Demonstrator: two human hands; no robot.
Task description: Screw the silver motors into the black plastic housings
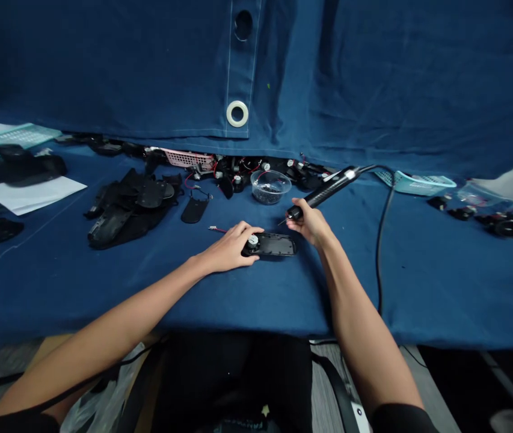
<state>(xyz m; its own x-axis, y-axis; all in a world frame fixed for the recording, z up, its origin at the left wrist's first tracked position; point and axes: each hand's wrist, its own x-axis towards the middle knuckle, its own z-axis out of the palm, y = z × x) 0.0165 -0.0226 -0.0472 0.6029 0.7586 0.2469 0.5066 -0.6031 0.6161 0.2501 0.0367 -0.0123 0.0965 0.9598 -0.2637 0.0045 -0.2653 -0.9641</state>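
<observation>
Casing (278, 245), black: recessed face up on tabletop (256, 294), left end in left hand (237, 246); grip curled about edges, white round part (253, 241) between thumb and fingers. Driver (328, 193), black, corded: tilted in right hand (309, 222), grip closed round it, thin bit (282, 222) apart from casing. Handling: casing best pinned flat, bit squared before contact, pressure light, cord (379, 252) slack.

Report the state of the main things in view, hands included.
Left hand, gripping the black casing
Black casing, white round part exposed
Right hand, closed on the corded screwdriver
Corded screwdriver, held, bit off the casing
Cord, slack, curved
Clear tub, open, holding small dark pieces
Loose black panel, lying flat
Black parts pile, heaped
</observation>
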